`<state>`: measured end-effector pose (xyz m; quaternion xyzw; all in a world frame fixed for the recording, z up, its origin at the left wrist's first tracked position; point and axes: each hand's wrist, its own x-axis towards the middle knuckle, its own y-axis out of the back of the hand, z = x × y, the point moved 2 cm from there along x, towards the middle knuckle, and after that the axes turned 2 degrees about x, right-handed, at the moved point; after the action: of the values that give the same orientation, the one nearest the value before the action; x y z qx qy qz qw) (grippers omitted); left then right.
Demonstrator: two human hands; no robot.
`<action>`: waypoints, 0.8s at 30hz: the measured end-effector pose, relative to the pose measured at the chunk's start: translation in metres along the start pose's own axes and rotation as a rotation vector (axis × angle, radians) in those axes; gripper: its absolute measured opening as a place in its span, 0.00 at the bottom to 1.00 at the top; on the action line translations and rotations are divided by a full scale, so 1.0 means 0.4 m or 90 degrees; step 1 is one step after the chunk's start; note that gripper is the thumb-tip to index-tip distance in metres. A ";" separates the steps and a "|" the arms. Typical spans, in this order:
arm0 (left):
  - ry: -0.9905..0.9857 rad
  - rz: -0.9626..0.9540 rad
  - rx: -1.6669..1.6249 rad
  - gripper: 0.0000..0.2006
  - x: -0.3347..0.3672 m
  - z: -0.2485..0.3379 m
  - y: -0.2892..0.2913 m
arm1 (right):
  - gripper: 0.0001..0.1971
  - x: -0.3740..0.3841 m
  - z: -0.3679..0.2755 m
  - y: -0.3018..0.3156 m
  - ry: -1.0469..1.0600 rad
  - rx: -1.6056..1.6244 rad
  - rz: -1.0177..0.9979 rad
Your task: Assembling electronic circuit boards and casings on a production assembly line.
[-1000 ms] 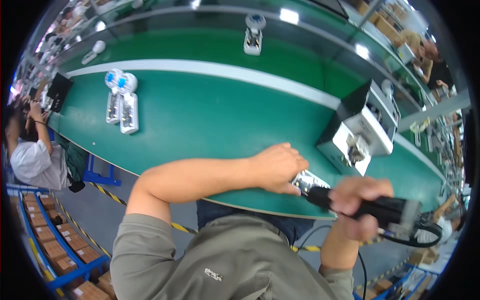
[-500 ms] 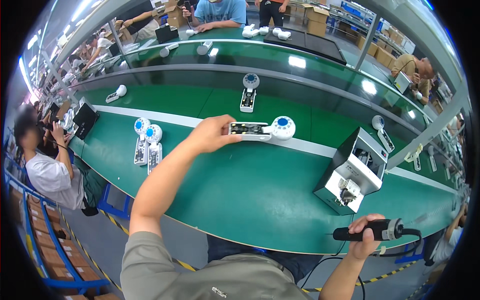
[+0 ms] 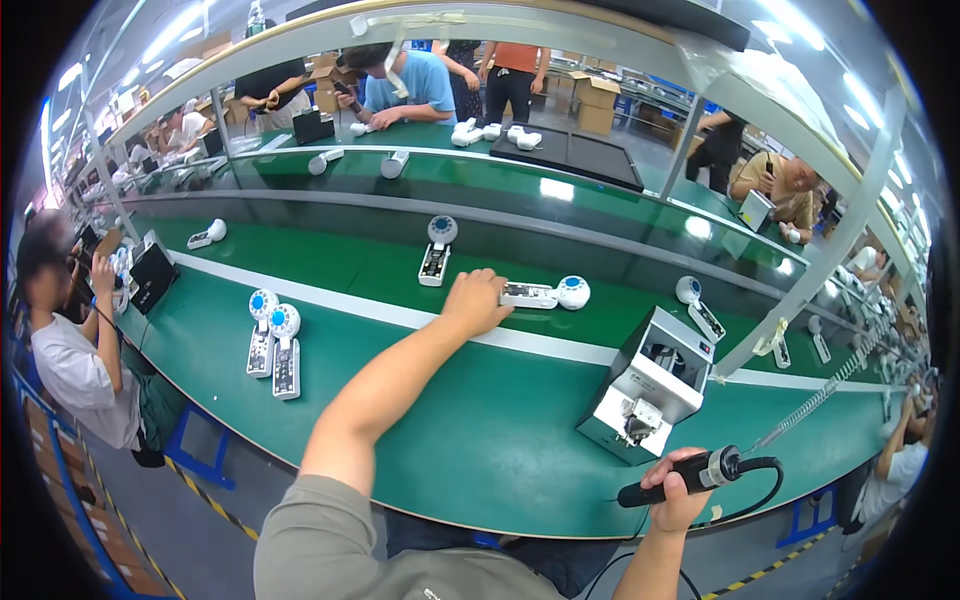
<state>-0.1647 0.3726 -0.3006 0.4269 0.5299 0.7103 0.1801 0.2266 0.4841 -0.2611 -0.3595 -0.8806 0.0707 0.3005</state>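
Note:
My left hand [image 3: 477, 302] is stretched out over the green belt, its fingers closed on the end of a white round-headed device [image 3: 530, 295]. That device has an open body with a circuit board showing, and its round head points right. It lies at belt level; whether it rests fully there I cannot tell. In my right hand [image 3: 678, 492], near the front edge of the bench, is a black electric screwdriver [image 3: 655, 492] with its thin bit pointing left. Two similar devices [image 3: 286, 365] stand side by side on the bench to the left. Another device [image 3: 436, 250] lies on the belt beyond my left hand.
A metal box-shaped screw feeder [image 3: 645, 390] stands on the green bench [image 3: 450, 430] at the right. A coiled cord [image 3: 815, 400] hangs beside it. More devices [image 3: 700, 308] lie along the belt. A black box [image 3: 150, 275] stands at the left, near a co-worker [image 3: 85, 350].
My left hand has carried the white device forward from above the bench's pale edge strip to the belt. My right hand keeps the screwdriver by the front edge. The whole view has shifted.

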 end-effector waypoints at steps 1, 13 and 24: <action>-0.017 -0.001 -0.005 0.21 -0.025 -0.016 0.026 | 0.15 0.000 -0.002 0.005 0.005 0.007 -0.003; 0.229 -0.134 0.286 0.23 -0.496 -0.412 0.415 | 0.16 0.031 -0.003 0.019 -0.022 0.057 -0.024; 0.402 -0.176 0.218 0.33 -0.520 -0.416 0.335 | 0.15 0.001 -0.022 0.012 0.003 0.019 -0.019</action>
<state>-0.1523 0.0754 -0.2780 0.1353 0.7228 0.6771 0.0282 0.2344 0.4872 -0.2556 -0.3423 -0.8839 0.0786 0.3090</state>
